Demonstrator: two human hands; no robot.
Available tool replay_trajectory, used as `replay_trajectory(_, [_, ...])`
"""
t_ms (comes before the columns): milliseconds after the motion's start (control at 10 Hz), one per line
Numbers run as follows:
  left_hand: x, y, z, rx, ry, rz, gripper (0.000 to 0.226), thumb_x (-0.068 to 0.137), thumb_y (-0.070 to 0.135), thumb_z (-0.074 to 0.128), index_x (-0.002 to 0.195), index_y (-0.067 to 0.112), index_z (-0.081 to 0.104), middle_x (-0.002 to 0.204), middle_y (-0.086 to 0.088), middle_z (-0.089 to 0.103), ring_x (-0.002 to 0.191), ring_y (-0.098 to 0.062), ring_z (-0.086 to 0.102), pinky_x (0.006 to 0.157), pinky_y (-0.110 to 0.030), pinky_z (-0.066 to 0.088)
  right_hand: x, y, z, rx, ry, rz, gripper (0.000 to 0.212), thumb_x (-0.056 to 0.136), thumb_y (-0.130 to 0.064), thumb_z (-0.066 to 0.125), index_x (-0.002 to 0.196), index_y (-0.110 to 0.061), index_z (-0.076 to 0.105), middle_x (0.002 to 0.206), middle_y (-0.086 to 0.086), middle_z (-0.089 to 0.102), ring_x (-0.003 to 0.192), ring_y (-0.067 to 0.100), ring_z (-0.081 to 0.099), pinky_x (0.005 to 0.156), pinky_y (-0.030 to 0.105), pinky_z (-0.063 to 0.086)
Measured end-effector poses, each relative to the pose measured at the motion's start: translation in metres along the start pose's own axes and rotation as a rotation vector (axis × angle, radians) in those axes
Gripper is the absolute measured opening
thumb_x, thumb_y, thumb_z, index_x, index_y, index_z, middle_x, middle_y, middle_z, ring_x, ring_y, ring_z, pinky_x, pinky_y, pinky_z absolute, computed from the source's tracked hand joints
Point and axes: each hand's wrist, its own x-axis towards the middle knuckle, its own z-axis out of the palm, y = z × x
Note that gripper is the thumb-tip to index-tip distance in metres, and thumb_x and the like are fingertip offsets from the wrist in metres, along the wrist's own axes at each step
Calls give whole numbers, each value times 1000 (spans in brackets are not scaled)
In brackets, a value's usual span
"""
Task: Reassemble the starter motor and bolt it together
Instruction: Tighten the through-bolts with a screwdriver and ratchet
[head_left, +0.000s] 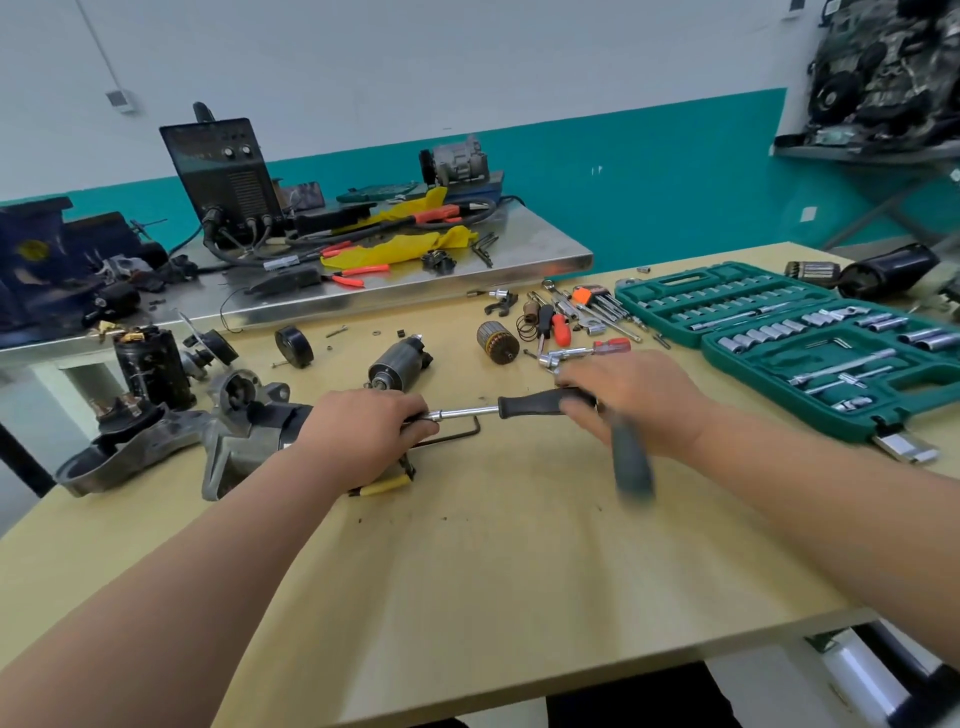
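Observation:
The starter motor (249, 431) lies on its side on the wooden table, its grey nose housing to the left. My left hand (363, 431) grips its black body and covers the rear end. A nut driver with a chrome shaft (462, 414) and black handle (530, 404) lies level, its tip at the motor's rear end under my left fingers. My right hand (634, 400) grips the handle's end. A second dark handle (631, 457), blurred, hangs below my right hand. A bent hex key (457, 435) lies under the shaft.
A green socket set case (779, 332) lies open at the right. Loose parts lie behind: a solenoid (397, 364), an armature (497, 341), a black cap (294, 346), screwdrivers (558, 327), another housing (124, 452) at the left. A steel bench (363, 275) with a welder stands beyond.

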Motion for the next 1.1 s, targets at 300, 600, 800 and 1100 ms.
replay_trajectory(300, [-2,-1,0,-1,-8,-15,34,98,61,34,109,38,57,85,16,51,74,-6,49,53,-25,31,5,-11,13,555,-238,478,39,98,-48,40,85,-18,62,58,0,52,50,17,50,45,24,38])
replay_trajectory(600, [-5,-1,-2,-21,18,0,34,98,58,37,114,37,58,92,16,56,78,-9,53,62,-27,46,30,-9,-6,1168,-388,981,48,94,-61,39,76,-19,56,46,-1,32,36,14,25,38,19,21])
replay_trajectory(800, [-2,-1,-3,-16,-30,9,33,98,59,34,112,40,57,87,13,60,73,-9,53,53,-26,34,7,1,-6,196,-137,24,34,98,-45,40,98,-22,65,80,-7,64,73,18,60,61,31,48])
replay_trajectory(1100, [-3,-4,-2,-35,-29,8,34,99,59,33,110,38,58,86,12,60,75,-10,53,54,-28,35,3,-5,2,210,29,160,45,95,-49,28,95,-25,65,80,-6,65,72,17,61,60,29,49])
